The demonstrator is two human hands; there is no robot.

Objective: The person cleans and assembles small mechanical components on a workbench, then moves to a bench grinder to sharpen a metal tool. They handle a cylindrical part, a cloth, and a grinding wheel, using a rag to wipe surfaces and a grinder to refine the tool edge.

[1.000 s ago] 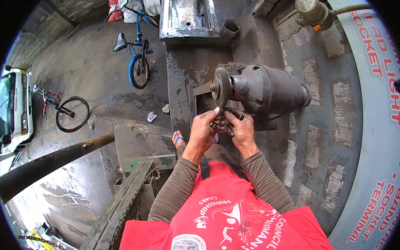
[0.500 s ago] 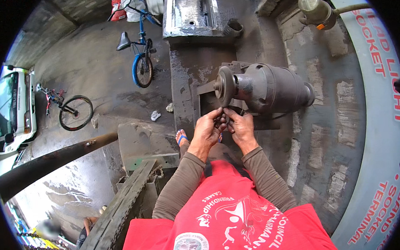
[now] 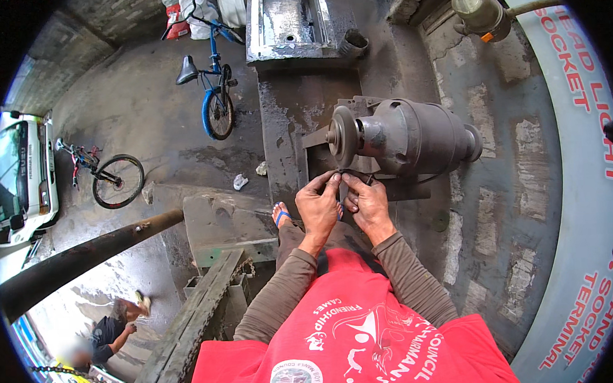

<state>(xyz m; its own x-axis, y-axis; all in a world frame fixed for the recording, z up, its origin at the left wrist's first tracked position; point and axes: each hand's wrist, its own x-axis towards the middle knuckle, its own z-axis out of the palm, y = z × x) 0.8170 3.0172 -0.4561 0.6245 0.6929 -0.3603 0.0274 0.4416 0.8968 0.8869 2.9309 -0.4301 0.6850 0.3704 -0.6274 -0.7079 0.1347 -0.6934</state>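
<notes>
A bench grinder with a dusty grey motor [image 3: 414,137] stands on the worktop in front of me, its round grinding wheel [image 3: 345,135] at the motor's left end. Just below the wheel's near edge, my left hand [image 3: 318,208] and my right hand [image 3: 369,205] meet, thumbs and forefingers pinched together. Between the fingertips is something small and dark, too little to make out. Whether it touches the wheel I cannot tell. The other fingers of both hands are curled in.
A metal trough [image 3: 290,19] lies beyond the grinder. To the left are a blue bicycle [image 3: 217,102], another bicycle [image 3: 115,181], a white truck [image 3: 25,171] and a person [image 3: 113,333]. A wooden beam [image 3: 188,322] with a chain stands near my left arm. A printed sign [image 3: 563,199] curves along the right.
My fingertips have drawn slightly toward me from the wheel's edge, and the left hand has turned a little. The person at the lower left has come further into view.
</notes>
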